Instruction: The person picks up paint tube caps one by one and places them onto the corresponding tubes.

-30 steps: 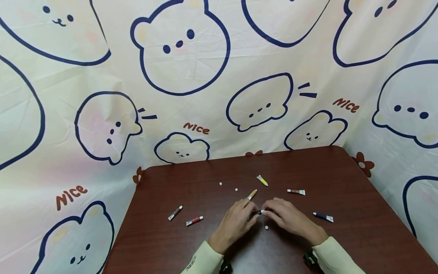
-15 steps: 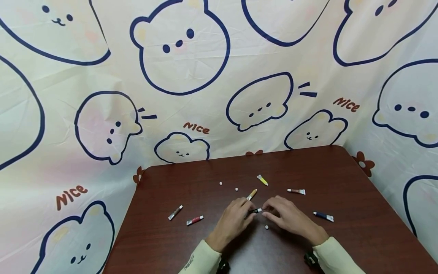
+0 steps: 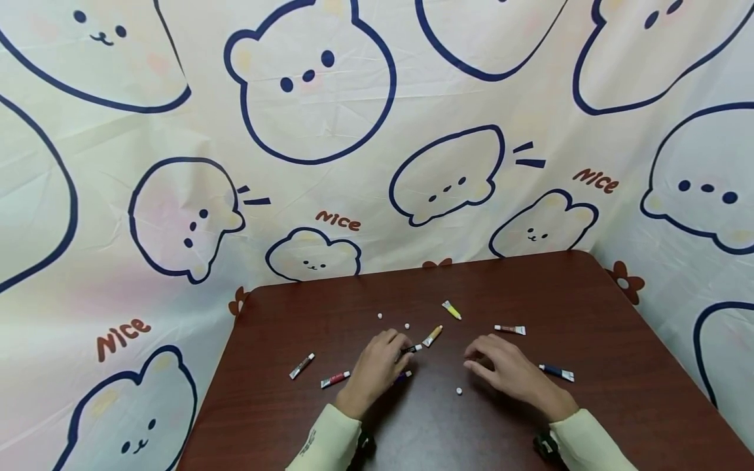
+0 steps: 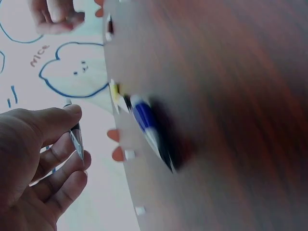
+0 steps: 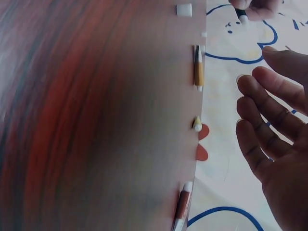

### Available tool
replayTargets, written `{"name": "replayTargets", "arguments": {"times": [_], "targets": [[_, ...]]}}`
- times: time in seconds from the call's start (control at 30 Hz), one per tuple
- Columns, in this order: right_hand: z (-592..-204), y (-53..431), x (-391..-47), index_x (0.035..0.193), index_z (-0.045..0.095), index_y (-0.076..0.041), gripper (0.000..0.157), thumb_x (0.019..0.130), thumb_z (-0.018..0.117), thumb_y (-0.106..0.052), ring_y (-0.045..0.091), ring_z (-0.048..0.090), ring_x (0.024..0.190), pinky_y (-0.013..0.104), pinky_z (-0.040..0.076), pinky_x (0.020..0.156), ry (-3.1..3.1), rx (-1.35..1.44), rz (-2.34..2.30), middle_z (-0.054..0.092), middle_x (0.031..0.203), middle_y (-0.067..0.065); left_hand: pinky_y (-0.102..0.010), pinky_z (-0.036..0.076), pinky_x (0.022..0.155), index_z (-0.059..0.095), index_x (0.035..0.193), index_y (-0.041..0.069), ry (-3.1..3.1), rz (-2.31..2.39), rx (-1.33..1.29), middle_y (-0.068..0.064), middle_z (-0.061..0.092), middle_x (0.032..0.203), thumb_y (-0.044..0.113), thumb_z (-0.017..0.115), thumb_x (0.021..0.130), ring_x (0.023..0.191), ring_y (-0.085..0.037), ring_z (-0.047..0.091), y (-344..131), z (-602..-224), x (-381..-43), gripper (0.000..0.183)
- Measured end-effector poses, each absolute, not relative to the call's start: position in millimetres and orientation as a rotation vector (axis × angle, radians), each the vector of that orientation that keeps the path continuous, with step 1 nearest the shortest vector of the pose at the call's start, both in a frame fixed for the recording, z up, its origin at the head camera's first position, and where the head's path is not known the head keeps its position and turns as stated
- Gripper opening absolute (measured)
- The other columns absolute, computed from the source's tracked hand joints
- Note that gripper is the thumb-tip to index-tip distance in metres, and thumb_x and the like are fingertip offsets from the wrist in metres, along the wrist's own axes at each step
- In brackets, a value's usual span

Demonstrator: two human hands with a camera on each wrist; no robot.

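My left hand [image 3: 374, 369] pinches a small black paint tube [image 4: 76, 137] between thumb and fingers, above the table. The tube's white end [image 3: 417, 347] points right in the head view. Below that hand, a blue-purple paint tube [image 4: 144, 115] lies on the table, partly hidden by the hand in the head view. My right hand [image 3: 506, 369] hovers over the right side with loosely bent fingers; nothing is between them in the right wrist view. An ochre paint tube [image 3: 432, 335] lies between the hands, and a loose white cap [image 3: 459, 391] sits nearer the front.
On the brown table [image 3: 448, 432], a yellow tube [image 3: 451, 310], a brown tube [image 3: 510, 330] and a dark blue tube [image 3: 556, 373] lie behind and right. A red tube [image 3: 335, 379] and a grey-brown tube [image 3: 302, 366] are left. Two more white caps [image 3: 407, 326] lie at the back.
The right hand has let go of the black tube's white end and moved slightly right. My left hand has carried the tube left, bringing the blue-purple tube below into view.
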State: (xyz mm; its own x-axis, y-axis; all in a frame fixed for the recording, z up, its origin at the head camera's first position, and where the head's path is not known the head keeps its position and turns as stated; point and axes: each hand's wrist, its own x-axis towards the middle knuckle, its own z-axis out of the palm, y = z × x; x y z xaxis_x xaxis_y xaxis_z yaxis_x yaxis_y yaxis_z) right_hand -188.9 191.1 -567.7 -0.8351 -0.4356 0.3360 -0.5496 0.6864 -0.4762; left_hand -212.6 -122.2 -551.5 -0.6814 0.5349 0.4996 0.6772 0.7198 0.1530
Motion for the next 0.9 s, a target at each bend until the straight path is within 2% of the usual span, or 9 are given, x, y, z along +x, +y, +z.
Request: {"name": "replayTargets", "arguments": {"times": [0.2, 0.5, 0.9], "targets": [[-567.5, 202.2, -190.1, 0.105, 0.072, -0.029, 0.018, 0.095, 0.087, -0.023, -0.002, 0.062, 0.092, 0.029, 0.058, 0.078, -2.694, 0.740, 0.807, 0.067, 0.101, -0.020, -0.036, 0.058, 0.079, 0.074, 0.101, 0.015, -2.534, -0.459, -0.868, 0.002, 0.069, 0.096, 0.021, 0.089, 0.093, 0.085, -0.017, 0.067, -136.2, -556.7, -222.3, 0.019], [-571.1, 218.5, -185.4, 0.104, 0.071, -0.031, 0.019, 0.095, 0.087, -0.025, -0.001, 0.062, 0.093, 0.032, 0.058, 0.079, -2.717, 0.690, 0.749, 0.066, 0.101, -0.021, -0.038, 0.058, 0.079, 0.073, 0.098, 0.013, -2.586, -0.453, -0.832, -0.001, 0.069, 0.094, 0.018, 0.090, 0.091, 0.085, -0.020, 0.067, -147.9, -569.0, -229.9, 0.020], [-569.4, 236.9, -180.7, 0.103, 0.073, -0.030, 0.019, 0.093, 0.088, -0.026, 0.007, 0.068, 0.098, 0.038, 0.060, 0.083, -2.752, 0.598, 0.717, 0.069, 0.103, -0.018, -0.042, 0.058, 0.080, 0.073, 0.094, 0.012, -2.583, -0.430, -0.836, -0.002, 0.070, 0.090, 0.015, 0.092, 0.087, 0.082, -0.021, 0.067, -152.5, -580.2, -233.6, 0.021]]}}
